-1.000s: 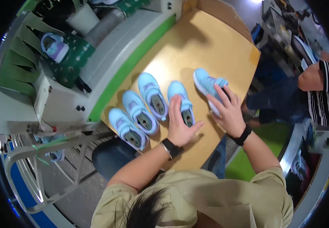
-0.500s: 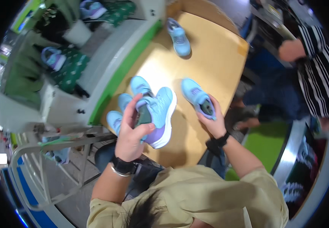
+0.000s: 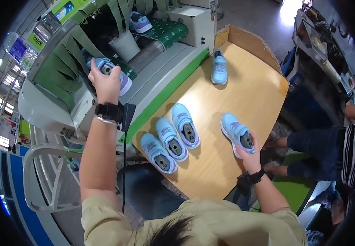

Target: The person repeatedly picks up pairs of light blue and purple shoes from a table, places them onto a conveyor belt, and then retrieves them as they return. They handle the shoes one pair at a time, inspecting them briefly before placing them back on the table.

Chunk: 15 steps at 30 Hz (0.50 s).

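Observation:
At the near end of a green conveyor belt, my left hand [image 3: 105, 84] is closed around a light blue shoe [image 3: 125, 84] with a purple side and a dark insert in its opening. The hand covers much of that shoe. My right hand [image 3: 250, 155] grips the heel of another light blue shoe [image 3: 232, 125] over the right side of the table [image 3: 204, 164]. Between my hands, a left shoe [image 3: 149, 143], a middle shoe [image 3: 166, 131] and a right shoe [image 3: 180, 112] stand in a slanted row, toes pointing away. A single shoe [image 3: 219, 70] is at the table's far end.
Another shoe [image 3: 141, 23] rides farther back on the green belt [image 3: 169, 33], near hanging green strips [image 3: 60, 86] and a white cylinder [image 3: 124, 46]. A cardboard edge [image 3: 253, 45] borders the table's far side. A person in a striped top [image 3: 351, 151] is at the right.
My left hand has gone from above the table, where it held a shoe, up and left to a shoe at the belt. My right hand still grips its shoe. The view has shifted.

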Each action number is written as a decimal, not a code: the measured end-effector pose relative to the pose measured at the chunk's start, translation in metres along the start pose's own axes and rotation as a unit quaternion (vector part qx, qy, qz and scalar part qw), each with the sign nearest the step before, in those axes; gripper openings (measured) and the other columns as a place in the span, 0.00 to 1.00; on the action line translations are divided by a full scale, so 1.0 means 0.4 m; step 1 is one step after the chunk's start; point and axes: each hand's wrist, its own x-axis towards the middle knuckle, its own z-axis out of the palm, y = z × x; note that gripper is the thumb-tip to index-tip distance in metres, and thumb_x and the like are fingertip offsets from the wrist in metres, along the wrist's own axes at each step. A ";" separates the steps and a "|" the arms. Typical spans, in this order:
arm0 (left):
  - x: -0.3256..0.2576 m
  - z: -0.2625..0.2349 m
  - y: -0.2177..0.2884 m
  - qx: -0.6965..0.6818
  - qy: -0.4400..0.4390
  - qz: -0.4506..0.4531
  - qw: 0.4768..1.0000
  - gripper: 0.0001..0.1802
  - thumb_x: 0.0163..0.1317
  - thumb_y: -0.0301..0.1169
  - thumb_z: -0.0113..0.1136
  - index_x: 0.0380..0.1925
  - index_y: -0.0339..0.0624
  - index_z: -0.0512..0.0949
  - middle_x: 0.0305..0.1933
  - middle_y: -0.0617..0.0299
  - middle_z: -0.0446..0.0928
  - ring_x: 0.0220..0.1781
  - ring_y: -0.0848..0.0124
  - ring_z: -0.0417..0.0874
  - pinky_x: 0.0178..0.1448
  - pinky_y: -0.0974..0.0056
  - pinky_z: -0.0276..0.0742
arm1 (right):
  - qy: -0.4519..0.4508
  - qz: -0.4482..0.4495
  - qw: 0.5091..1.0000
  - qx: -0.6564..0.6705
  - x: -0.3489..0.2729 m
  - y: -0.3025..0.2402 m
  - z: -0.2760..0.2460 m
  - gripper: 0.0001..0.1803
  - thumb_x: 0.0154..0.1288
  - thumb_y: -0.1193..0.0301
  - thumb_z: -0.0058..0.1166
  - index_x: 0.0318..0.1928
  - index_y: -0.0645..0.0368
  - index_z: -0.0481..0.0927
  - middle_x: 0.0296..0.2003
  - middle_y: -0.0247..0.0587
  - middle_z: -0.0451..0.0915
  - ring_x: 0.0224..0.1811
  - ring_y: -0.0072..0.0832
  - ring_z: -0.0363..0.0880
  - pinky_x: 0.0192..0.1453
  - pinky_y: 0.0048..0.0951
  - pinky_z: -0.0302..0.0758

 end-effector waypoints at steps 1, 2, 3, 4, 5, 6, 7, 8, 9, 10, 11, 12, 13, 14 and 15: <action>-0.003 0.004 0.007 -0.022 -0.007 -0.008 1.000 0.52 0.57 0.38 0.68 0.77 0.31 0.54 0.75 0.35 0.56 0.75 0.42 0.62 0.79 0.52 0.58 | 0.009 0.030 0.999 0.033 0.022 -0.028 0.005 0.40 0.60 0.75 0.69 0.71 0.62 0.64 0.63 0.47 0.74 0.67 0.35 0.74 0.71 0.35 0.71; -0.007 0.006 0.017 -0.043 -0.013 -0.017 0.999 0.52 0.58 0.38 0.68 0.77 0.31 0.53 0.75 0.36 0.56 0.76 0.42 0.62 0.79 0.52 0.58 | 0.001 0.007 0.999 0.051 0.052 -0.065 0.011 0.39 0.61 0.76 0.69 0.70 0.62 0.65 0.63 0.46 0.74 0.67 0.34 0.74 0.70 0.35 0.72; -0.001 0.008 0.026 -0.064 -0.017 -0.023 0.998 0.52 0.59 0.39 0.68 0.77 0.31 0.53 0.75 0.36 0.56 0.76 0.42 0.62 0.79 0.52 0.58 | -0.007 -0.017 0.997 0.070 0.092 -0.118 0.025 0.38 0.62 0.76 0.69 0.70 0.62 0.65 0.62 0.46 0.74 0.66 0.33 0.75 0.70 0.35 0.72; 0.010 0.012 0.014 -0.057 -0.017 -0.017 0.998 0.52 0.60 0.40 0.68 0.78 0.31 0.51 0.76 0.36 0.55 0.76 0.43 0.62 0.79 0.53 0.59 | -0.020 -0.041 0.995 0.093 0.138 -0.173 0.052 0.37 0.62 0.76 0.68 0.70 0.61 0.65 0.62 0.46 0.75 0.66 0.33 0.75 0.70 0.35 0.72; 0.013 0.008 0.020 -0.029 -0.020 -0.022 0.999 0.53 0.61 0.40 0.69 0.78 0.32 0.50 0.75 0.36 0.55 0.76 0.43 0.62 0.79 0.53 0.59 | -0.052 -0.078 0.988 0.120 0.188 -0.234 0.092 0.37 0.63 0.76 0.68 0.70 0.61 0.66 0.62 0.46 0.75 0.65 0.33 0.76 0.70 0.35 0.73; 0.020 -0.003 0.011 -0.033 -0.018 -0.015 0.999 0.53 0.61 0.41 0.68 0.79 0.33 0.50 0.75 0.35 0.56 0.76 0.43 0.63 0.79 0.53 0.59 | -0.086 -0.115 0.979 0.144 0.244 -0.301 0.145 0.36 0.64 0.77 0.68 0.70 0.61 0.66 0.62 0.46 0.75 0.65 0.33 0.76 0.69 0.35 0.73; 0.024 0.001 0.001 -0.044 -0.022 -0.008 0.999 0.53 0.62 0.42 0.68 0.79 0.33 0.49 0.75 0.35 0.56 0.75 0.42 0.63 0.79 0.52 0.59 | -0.101 -0.177 0.969 0.142 0.307 -0.359 0.199 0.36 0.64 0.76 0.68 0.70 0.60 0.66 0.63 0.45 0.76 0.65 0.32 0.76 0.69 0.34 0.73; 0.025 -0.014 -0.006 -0.034 -0.018 -0.010 0.999 0.52 0.63 0.43 0.68 0.79 0.34 0.49 0.75 0.34 0.56 0.75 0.42 0.63 0.79 0.51 0.58 | -0.115 -0.234 0.957 0.125 0.368 -0.433 0.270 0.37 0.64 0.75 0.69 0.70 0.59 0.66 0.62 0.44 0.76 0.65 0.30 0.76 0.69 0.34 0.73; 0.026 -0.028 -0.007 -0.019 -0.016 -0.011 1.000 0.52 0.64 0.44 0.67 0.79 0.34 0.49 0.75 0.34 0.56 0.75 0.41 0.63 0.78 0.50 0.58 | -0.125 -0.278 0.944 0.123 0.450 -0.472 0.346 0.37 0.64 0.73 0.70 0.70 0.60 0.67 0.63 0.43 0.76 0.63 0.29 0.77 0.68 0.32 0.73; 0.032 -0.041 -0.020 -0.001 -0.009 -0.013 1.000 0.52 0.65 0.45 0.67 0.79 0.34 0.49 0.74 0.32 0.57 0.75 0.40 0.63 0.78 0.50 0.58 | -0.135 -0.315 0.929 0.139 0.516 -0.531 0.430 0.35 0.63 0.69 0.72 0.67 0.60 0.71 0.60 0.43 0.78 0.62 0.28 0.78 0.67 0.31 0.74; 0.044 -0.018 -0.018 -0.016 -0.009 -0.008 1.000 0.52 0.65 0.46 0.66 0.79 0.34 0.49 0.74 0.32 0.57 0.75 0.40 0.63 0.78 0.50 0.59 | -0.102 -0.348 0.929 0.071 0.611 -0.560 0.473 0.33 0.61 0.65 0.73 0.64 0.59 0.75 0.55 0.44 0.82 0.60 0.31 0.80 0.65 0.32 0.75; 0.050 -0.011 -0.012 -0.020 -0.018 -0.015 1.000 0.52 0.65 0.46 0.66 0.79 0.34 0.49 0.75 0.31 0.55 0.76 0.40 0.62 0.79 0.50 0.58 | -0.079 -0.326 0.942 0.003 0.666 -0.588 0.521 0.33 0.59 0.62 0.73 0.63 0.56 0.77 0.51 0.48 0.84 0.58 0.37 0.82 0.63 0.34 0.76; 0.052 0.001 0.002 -0.027 -0.030 -0.021 0.999 0.52 0.65 0.46 0.66 0.79 0.33 0.48 0.76 0.31 0.54 0.77 0.40 0.60 0.79 0.50 0.57 | -0.090 -0.286 0.952 -0.060 0.729 -0.592 0.555 0.35 0.59 0.60 0.73 0.66 0.52 0.76 0.52 0.53 0.83 0.56 0.44 0.83 0.63 0.38 0.77; 0.053 0.016 0.016 -0.041 -0.038 -0.017 0.998 0.52 0.66 0.46 0.65 0.79 0.32 0.48 0.76 0.30 0.53 0.78 0.40 0.59 0.80 0.50 0.56 | -0.066 -0.321 0.936 -0.127 0.807 -0.548 0.587 0.38 0.59 0.59 0.72 0.69 0.49 0.74 0.55 0.55 0.82 0.55 0.49 0.83 0.64 0.41 0.77; 0.058 0.005 0.009 -0.046 -0.032 -0.021 0.998 0.52 0.66 0.46 0.65 0.78 0.31 0.48 0.77 0.30 0.52 0.79 0.40 0.58 0.80 0.50 0.55 | -0.060 -0.331 0.937 -0.090 0.833 -0.555 0.639 0.40 0.60 0.56 0.71 0.71 0.47 0.72 0.58 0.55 0.81 0.57 0.49 0.82 0.64 0.43 0.77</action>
